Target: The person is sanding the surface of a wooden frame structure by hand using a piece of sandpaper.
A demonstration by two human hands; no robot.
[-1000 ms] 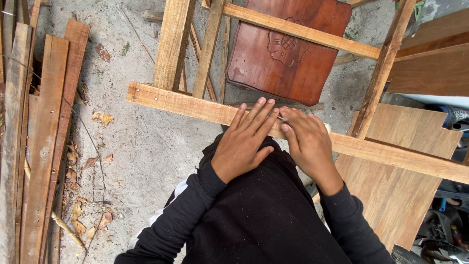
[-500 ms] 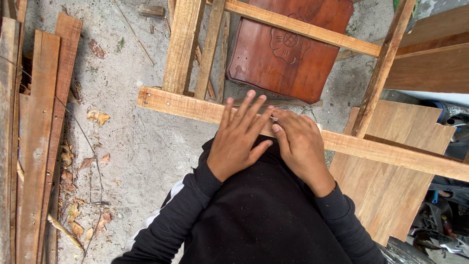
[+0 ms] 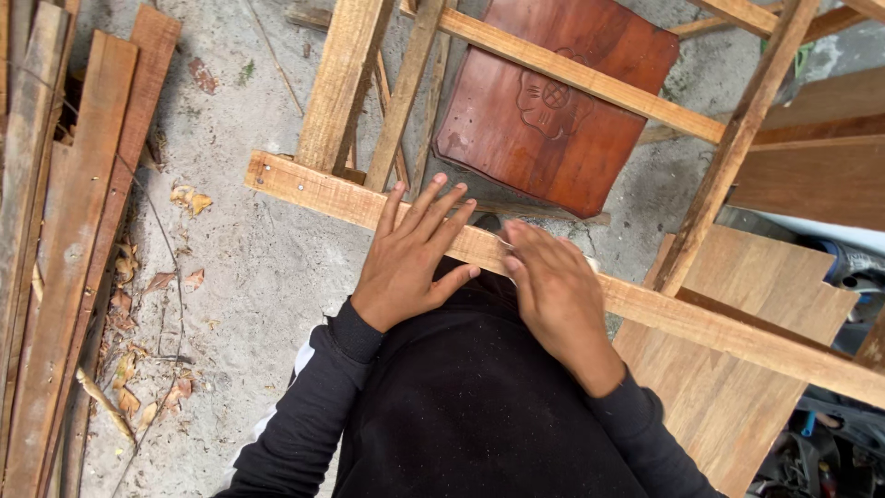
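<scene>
1. Nearest the camera, two black sleeves (image 3: 369,415) reach forward from the person's body to a pale wooden rail (image 3: 701,323) that runs across the view, lower at the right.
2. The left hand (image 3: 410,258) lies flat on the rail, fingers spread and pointing away, palm pressing down; its grip closes on nothing.
3. The right hand (image 3: 553,290) rests on the same rail just beside the left. Its fingers are drawn together near a small thin pale thing at the fingertips; I cannot tell what it is or whether it is pinched.
4. Judged from this pose, the risks are a splinter from the rough sawn edge, or the light frame shifting under the pressing palm, since it looks loosely nailed.
5. Beyond the rail, upright slats (image 3: 346,83) join it from behind, and a carved reddish-brown panel (image 3: 553,101) lies under a crossing slat.
6. On the concrete floor (image 3: 249,258) lie dry leaves; stacked planks (image 3: 74,231) lie at far left and a plywood sheet (image 3: 747,406) at right.
</scene>
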